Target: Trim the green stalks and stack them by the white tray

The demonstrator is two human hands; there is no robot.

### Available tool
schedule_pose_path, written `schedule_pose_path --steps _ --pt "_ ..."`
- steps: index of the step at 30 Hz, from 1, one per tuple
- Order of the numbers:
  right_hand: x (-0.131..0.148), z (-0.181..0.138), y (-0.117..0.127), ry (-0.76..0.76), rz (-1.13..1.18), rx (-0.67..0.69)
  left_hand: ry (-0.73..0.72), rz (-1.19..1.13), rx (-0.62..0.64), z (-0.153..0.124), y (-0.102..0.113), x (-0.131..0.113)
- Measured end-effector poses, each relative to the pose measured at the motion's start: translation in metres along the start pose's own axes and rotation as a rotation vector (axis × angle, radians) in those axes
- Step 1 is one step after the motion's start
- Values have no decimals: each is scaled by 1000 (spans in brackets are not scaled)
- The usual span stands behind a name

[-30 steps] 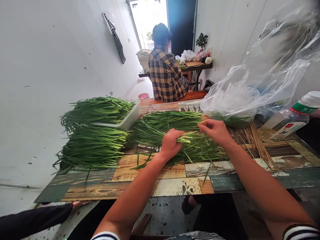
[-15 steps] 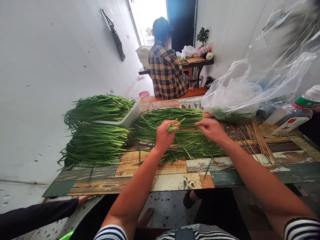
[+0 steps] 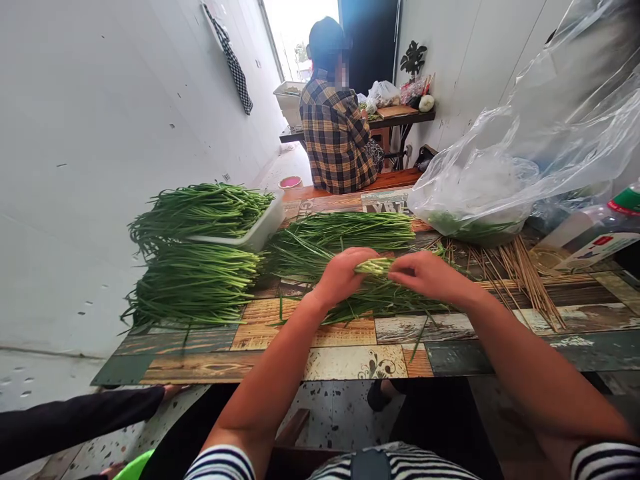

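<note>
My left hand is closed around a small bunch of garlic chives, whose pale stalk ends point right. At those ends, the thumb and fingers of my right hand are pinched together on the stalks. Below both hands, loose chives lie strewn over the wood-patterned table. A neater row of chives lies just beyond my hands.
Left, a thick chive pile lies beside a white tub heaped with more. Right are wooden skewers, a plastic bag and a bottle. A person in a plaid shirt sits ahead; another's dark sleeve shows lower left.
My right hand has moved left and slightly down, and my left hand right. They now meet at the bunch's stalk ends. The view has shifted slightly.
</note>
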State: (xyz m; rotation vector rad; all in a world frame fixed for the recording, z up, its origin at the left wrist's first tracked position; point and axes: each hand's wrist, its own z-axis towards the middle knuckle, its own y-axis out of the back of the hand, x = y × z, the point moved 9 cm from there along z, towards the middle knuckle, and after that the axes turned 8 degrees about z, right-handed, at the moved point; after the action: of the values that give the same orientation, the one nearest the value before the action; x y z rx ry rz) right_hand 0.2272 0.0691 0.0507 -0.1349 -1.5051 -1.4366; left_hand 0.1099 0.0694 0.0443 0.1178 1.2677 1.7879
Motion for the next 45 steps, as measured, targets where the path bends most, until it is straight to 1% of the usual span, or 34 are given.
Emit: schedule_pose_path --steps 1,3,5,6,9,10,11,12,14,17,19,23,24,27,31,33,35,37,38,40,42,45 --pt "-1 0 6 -8 -9 -34 -6 15 34 0 -3 -2" --pt "-6 1 13 -14 -12 -43 15 52 71 0 -7 -3" --pt "-17 1 19 -29 20 -33 49 86 64 0 -6 -1" --pt "-25 1 25 -51 36 -61 65 97 45 0 -4 0" --pt "-53 -1 56 -161 24 -290 100 96 -53 0 2 5" --pt "-59 -2 62 -183 1 -344 110 84 -89 -1 4 7" --pt "-63 -1 62 -191 -31 -362 118 73 -124 -1 6 8" --pt "-65 2 59 -188 -76 -347 122 64 -158 -2 8 9" --pt "-70 9 42 -184 -207 -251 130 59 -223 -4 12 9" --pt "-87 15 18 -243 -416 -105 145 54 -326 -8 19 10" --pt "-94 16 11 -241 -474 -56 149 41 -360 -9 22 11" --pt "-92 15 17 -132 -417 -98 112 47 -360 -10 20 10" --pt "-92 14 19 -142 -396 -102 100 54 -365 -10 20 9" --pt "-98 12 24 -237 -364 -91 75 74 -389 -10 22 7" --pt "-100 10 30 -327 -402 -130 87 86 -393 -11 23 7" --pt "-101 10 25 -353 -441 -87 92 87 -371 -11 21 8" --pt "-101 10 16 -342 -475 -24 85 90 -344 -10 19 7" --pt "-97 11 10 -276 -508 6 73 90 -331 -9 17 7" --pt "-94 12 9 -227 -518 -1 68 89 -329 -9 17 7" --pt "-84 14 15 -123 -484 -79 66 88 -326 -9 16 6" --pt "-75 13 29 -63 -344 -227 66 95 -329 -10 16 6" --pt "-73 6 53 -88 -115 -452 66 107 -367 -11 19 6"
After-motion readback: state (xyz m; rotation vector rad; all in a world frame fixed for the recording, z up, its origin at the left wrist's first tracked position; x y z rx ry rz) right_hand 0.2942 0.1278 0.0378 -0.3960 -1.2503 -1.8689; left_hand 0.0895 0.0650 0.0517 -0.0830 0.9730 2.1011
